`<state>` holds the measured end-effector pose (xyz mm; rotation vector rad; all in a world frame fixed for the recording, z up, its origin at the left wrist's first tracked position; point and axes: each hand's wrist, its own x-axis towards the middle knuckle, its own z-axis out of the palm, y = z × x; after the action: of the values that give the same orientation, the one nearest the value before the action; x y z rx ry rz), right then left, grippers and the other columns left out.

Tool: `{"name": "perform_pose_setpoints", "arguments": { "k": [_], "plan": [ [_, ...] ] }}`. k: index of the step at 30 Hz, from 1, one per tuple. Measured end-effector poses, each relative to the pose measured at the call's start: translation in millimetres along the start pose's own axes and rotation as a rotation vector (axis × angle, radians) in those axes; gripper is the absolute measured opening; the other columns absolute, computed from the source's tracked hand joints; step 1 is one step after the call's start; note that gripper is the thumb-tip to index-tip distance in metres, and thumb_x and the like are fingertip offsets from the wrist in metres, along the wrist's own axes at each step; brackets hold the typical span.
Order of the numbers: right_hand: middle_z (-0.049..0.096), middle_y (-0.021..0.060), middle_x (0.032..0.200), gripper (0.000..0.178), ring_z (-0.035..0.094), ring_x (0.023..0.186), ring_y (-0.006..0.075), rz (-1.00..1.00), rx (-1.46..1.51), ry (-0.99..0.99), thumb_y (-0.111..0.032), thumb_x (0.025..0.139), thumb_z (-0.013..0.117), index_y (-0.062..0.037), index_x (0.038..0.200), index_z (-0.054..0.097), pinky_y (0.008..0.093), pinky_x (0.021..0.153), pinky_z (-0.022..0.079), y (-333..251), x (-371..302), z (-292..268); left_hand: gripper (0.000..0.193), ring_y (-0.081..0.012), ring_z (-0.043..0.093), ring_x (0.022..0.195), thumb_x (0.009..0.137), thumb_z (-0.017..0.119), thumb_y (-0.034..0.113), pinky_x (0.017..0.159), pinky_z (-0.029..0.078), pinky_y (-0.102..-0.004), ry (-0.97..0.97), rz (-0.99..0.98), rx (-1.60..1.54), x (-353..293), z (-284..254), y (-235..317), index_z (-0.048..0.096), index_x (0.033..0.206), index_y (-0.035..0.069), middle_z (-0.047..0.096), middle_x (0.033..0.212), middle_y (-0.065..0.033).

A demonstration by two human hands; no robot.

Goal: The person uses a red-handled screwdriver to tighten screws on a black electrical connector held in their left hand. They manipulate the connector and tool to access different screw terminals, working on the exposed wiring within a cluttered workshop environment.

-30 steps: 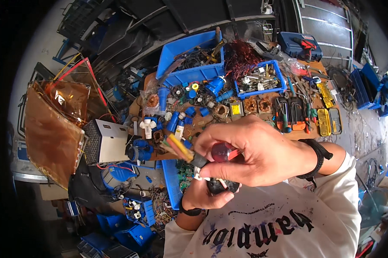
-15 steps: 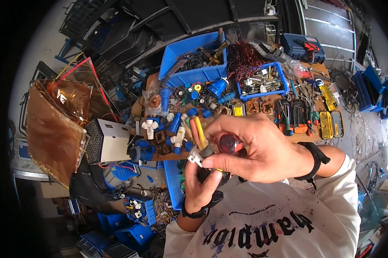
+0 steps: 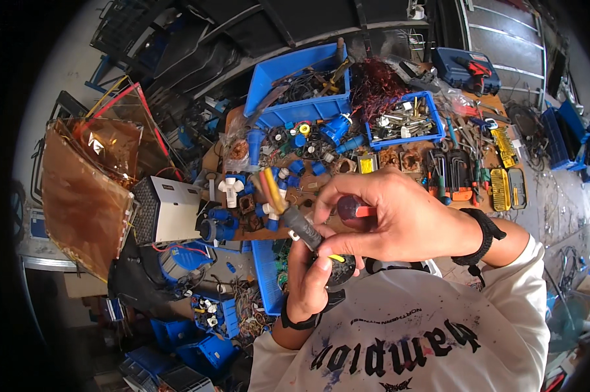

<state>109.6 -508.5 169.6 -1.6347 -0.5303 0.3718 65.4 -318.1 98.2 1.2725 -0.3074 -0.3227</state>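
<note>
My left hand [image 3: 311,277] grips a thick black cable [image 3: 303,227] from below, just over my chest. Red and yellow cores [image 3: 271,188] stick out of its upper end, pointing up and to the left. My right hand [image 3: 390,219] comes in from the right and holds a screwdriver with a dark red handle [image 3: 350,208], its fingers also pinching the cable near a yellow part [image 3: 335,258]. The screwdriver's tip is hidden behind the fingers. A black band sits on each wrist.
A cluttered workbench [image 3: 380,166] lies beyond the hands, strewn with blue parts and coils. Two blue bins, one [image 3: 295,88] with cables and one [image 3: 406,121] with metal parts, stand at the back. Yellow tool cases [image 3: 504,176] lie right. A white perforated box [image 3: 167,210] and copper-coloured panels [image 3: 82,189] are left.
The cable's stripped end has swung upward and leftward, away from my right hand's fingers. My left hand has shifted lower on the cable. The right hand stays on the red-handled screwdriver.
</note>
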Motion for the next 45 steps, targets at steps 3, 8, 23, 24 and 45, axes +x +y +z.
{"name": "perform_pose_setpoints", "arguments": {
  "k": [3, 8, 23, 24, 45],
  "plan": [
    [0.054, 0.0009, 0.06, 0.024, 0.056, 0.055, 0.0126, -0.122, -0.171, 0.0, -0.016, 0.076, 0.079, -0.004, 0.09, 0.063, 0.0289, 0.053, 0.044, 16.9, 1.1, 0.7, 0.054, -0.0198, 0.062, 0.072, 0.089, 0.051, 0.039, 0.062, 0.052, -0.0301, -0.005, 0.01, 0.0, 3.0, 0.0, 0.2, 0.041, 0.114, -0.008, 0.061, 0.086, -0.0168],
    [0.057, 0.0039, 0.062, 0.023, 0.057, 0.055, 0.018, -0.219, -0.228, -0.048, -0.018, 0.076, 0.079, -0.0048, 0.087, 0.064, 0.0313, 0.051, 0.041, 19.9, 3.3, -0.1, 0.055, -0.0202, 0.062, 0.073, 0.089, 0.05, 0.036, 0.063, 0.051, -0.0307, 0.039, 0.037, -0.009, -0.7, 1.1, -3.5, 0.039, 0.12, -0.009, 0.06, 0.093, -0.0176],
    [0.061, 0.0068, 0.071, 0.018, 0.061, 0.06, 0.0222, -0.353, -0.264, -0.025, -0.009, 0.075, 0.075, -0.0058, 0.087, 0.062, 0.032, 0.055, 0.045, 22.4, -1.0, 9.7, 0.056, -0.0222, 0.055, 0.099, 0.085, 0.049, 0.03, 0.087, 0.043, -0.0344, 0.102, 0.043, 0.183, -13.1, 2.0, 7.2, 0.041, 0.122, -0.011, 0.056, 0.11, -0.0176],
    [0.061, 0.0066, 0.07, 0.018, 0.06, 0.06, 0.0212, -0.322, -0.236, -0.041, -0.009, 0.075, 0.075, -0.0057, 0.086, 0.062, 0.0317, 0.055, 0.045, 22.3, -1.2, 9.8, 0.056, -0.0221, 0.055, 0.1, 0.085, 0.049, 0.03, 0.088, 0.042, -0.0346, 0.102, 0.029, 0.164, -14.3, 2.6, 6.4, 0.041, 0.122, -0.011, 0.055, 0.111, -0.0174],
    [0.057, 0.0028, 0.067, 0.019, 0.054, 0.057, 0.0101, 0.145, 0.069, -0.142, -0.011, 0.079, 0.074, -0.0023, 0.086, 0.059, 0.0303, 0.052, 0.042, 18.4, -13.5, 11.9, 0.06, -0.0176, 0.059, 0.068, 0.092, 0.046, 0.043, 0.06, 0.047, -0.0292, -0.149, -0.023, -0.084, -4.4, 6.7, 3.0, 0.045, 0.122, -0.009, 0.06, 0.087, -0.0136]
  ]
}}
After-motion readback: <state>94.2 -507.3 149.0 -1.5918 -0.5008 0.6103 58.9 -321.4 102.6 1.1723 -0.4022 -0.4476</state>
